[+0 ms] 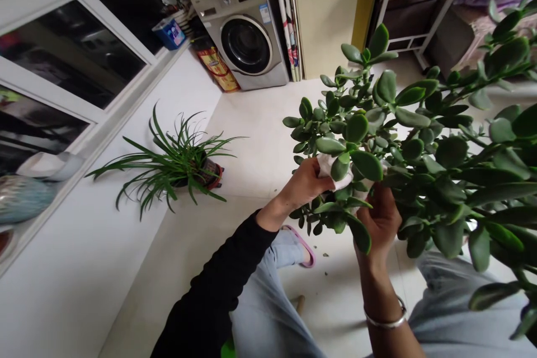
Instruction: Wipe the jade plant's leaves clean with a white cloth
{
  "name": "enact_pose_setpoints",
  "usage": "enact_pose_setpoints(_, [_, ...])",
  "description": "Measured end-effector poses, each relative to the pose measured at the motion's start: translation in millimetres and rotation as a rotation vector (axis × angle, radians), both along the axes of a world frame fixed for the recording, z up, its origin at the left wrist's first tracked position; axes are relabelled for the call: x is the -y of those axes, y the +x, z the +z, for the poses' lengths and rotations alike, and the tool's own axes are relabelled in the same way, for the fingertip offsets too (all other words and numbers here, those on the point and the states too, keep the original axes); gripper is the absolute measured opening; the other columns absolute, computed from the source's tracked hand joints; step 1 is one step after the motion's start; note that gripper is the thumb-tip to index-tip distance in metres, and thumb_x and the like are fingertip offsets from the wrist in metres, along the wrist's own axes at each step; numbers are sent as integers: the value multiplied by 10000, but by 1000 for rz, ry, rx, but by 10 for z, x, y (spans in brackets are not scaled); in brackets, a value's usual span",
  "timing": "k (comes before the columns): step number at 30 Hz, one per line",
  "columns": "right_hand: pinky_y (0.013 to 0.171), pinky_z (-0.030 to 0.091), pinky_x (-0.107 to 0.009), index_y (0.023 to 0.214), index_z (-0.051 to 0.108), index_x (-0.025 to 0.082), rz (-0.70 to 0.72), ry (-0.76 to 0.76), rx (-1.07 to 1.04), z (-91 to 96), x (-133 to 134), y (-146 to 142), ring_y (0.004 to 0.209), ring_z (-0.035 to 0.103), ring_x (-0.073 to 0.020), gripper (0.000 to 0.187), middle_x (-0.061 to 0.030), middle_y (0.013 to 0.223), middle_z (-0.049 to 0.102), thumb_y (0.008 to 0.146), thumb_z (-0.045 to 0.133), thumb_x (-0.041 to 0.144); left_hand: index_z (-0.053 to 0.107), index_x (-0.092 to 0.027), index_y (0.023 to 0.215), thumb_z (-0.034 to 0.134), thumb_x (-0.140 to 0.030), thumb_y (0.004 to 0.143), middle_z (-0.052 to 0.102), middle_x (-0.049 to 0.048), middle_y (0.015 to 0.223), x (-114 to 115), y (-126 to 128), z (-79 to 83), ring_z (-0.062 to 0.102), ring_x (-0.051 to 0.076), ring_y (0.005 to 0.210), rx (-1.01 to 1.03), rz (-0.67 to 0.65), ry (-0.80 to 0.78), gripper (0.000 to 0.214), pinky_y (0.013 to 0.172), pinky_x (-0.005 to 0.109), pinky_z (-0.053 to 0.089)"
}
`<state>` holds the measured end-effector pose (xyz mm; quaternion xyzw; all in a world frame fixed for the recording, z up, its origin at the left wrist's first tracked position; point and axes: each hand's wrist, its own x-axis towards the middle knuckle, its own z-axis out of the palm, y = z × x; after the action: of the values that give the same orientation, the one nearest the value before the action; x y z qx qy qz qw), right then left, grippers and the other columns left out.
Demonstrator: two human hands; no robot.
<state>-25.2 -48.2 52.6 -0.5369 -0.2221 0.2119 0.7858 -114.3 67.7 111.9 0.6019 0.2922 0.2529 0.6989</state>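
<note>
A large jade plant with thick, glossy green leaves fills the right half of the view. My left hand, in a black sleeve, is shut on a white cloth pressed among the leaves. My right hand, with a silver bangle on its wrist, is partly hidden behind the foliage. Its fingers close around a leafy part of the plant, close to the cloth. The plant's pot and main stem are out of sight.
A spider plant in a dark pot stands on the tiled floor. A front-loading washing machine stands at the back, beside a white window frame and ledge. My legs and a pink-strapped slipper lie below.
</note>
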Motion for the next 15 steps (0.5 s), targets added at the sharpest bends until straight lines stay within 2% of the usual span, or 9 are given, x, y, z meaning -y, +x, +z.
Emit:
enact_pose_setpoints(3, [879,573,-335,1129,788,243,-87,19,-43,1,-2,-33,953,727,-188,280,-24,1003,794,854,791,294,739,-133,788,835,-217,627,708,6,770,24,27,-19,560,102,681,5,16,-25,205,680,250,465])
enact_pose_setpoints(5, [923,567,-361,1109,788,245,-83,21,-58,31,-25,-39,988,728,-196,246,-25,1026,793,878,777,331,730,-140,799,816,-205,621,703,2,770,29,40,-15,569,107,697,2,26,-30,208,684,246,462])
enact_pose_setpoints(9, [875,568,-341,1065,803,240,-43,22,-76,123,-85,-8,946,727,-195,223,-21,962,802,876,787,357,707,-141,763,843,-245,617,685,0,743,13,46,5,590,127,714,-21,37,16,226,692,260,472])
enact_pose_setpoints(15, [829,545,-278,1003,834,215,-52,42,-112,193,-94,22,865,711,-157,178,-12,887,807,835,821,273,609,-158,625,865,-343,668,577,-37,619,57,79,9,467,86,599,-3,87,65,319,595,243,389])
